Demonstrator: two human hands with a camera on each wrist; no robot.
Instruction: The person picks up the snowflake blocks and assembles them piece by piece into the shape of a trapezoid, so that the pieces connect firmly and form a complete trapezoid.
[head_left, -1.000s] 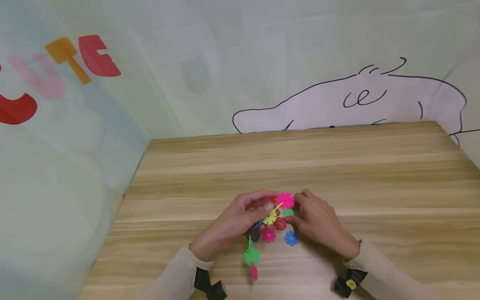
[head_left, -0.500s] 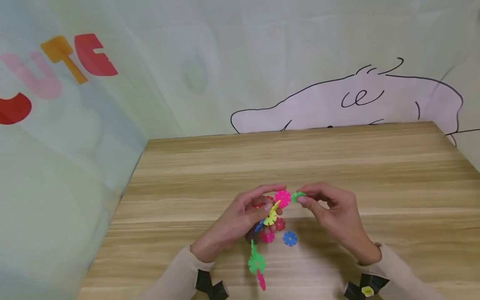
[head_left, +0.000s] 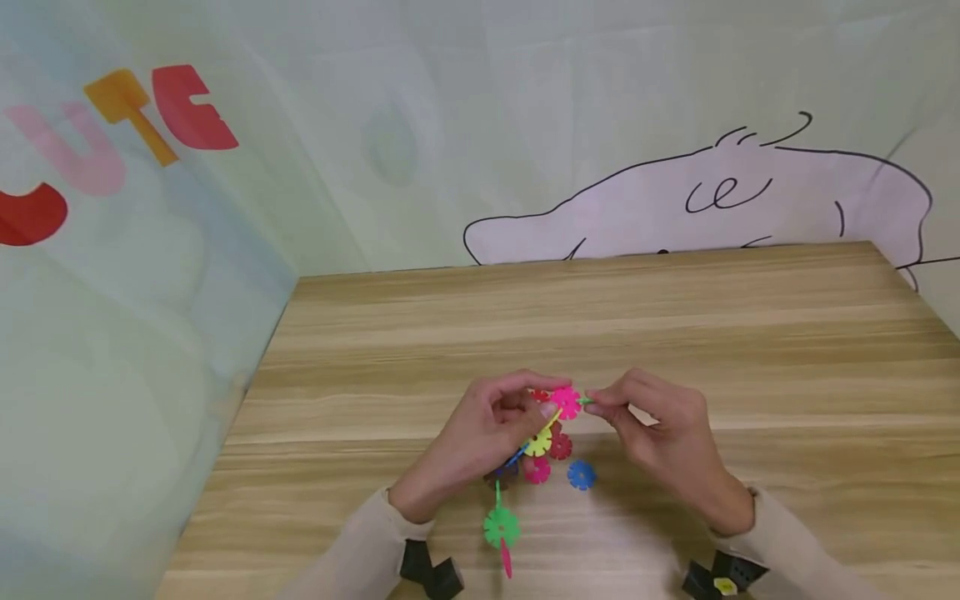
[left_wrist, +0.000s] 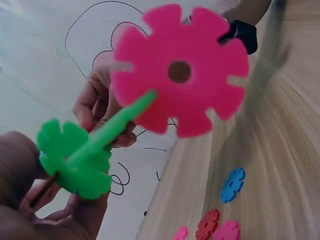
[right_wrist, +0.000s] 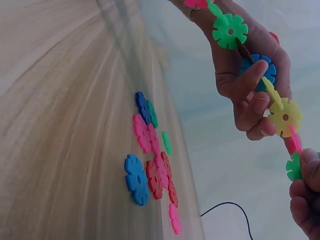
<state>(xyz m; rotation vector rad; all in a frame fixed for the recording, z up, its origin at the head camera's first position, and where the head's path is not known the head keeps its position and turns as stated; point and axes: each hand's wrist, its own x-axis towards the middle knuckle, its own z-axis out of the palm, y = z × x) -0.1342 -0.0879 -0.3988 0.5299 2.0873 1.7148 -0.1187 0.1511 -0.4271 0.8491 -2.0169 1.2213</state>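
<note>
A chain of slotted plastic snowflake discs hangs from my left hand, which grips it by the middle. In the right wrist view its blue disc lies under the thumb, with a yellow disc beyond. A pink disc forms the chain's right end. At its edge my right hand pinches a green disc; whether their slots interlock I cannot tell. From the chain's other end dangle a green disc and a pink disc. The left palm and part of the chain are hidden.
Loose discs lie on the wooden table below the hands, among them a blue one, a red one and several pink ones. A printed cloth backdrop stands behind and left of the table.
My right hand picked up a green disc from the table and raised it to the chain's pink end disc, then moved it closer. The left hand stays nearly in place; the dangling end swung.
</note>
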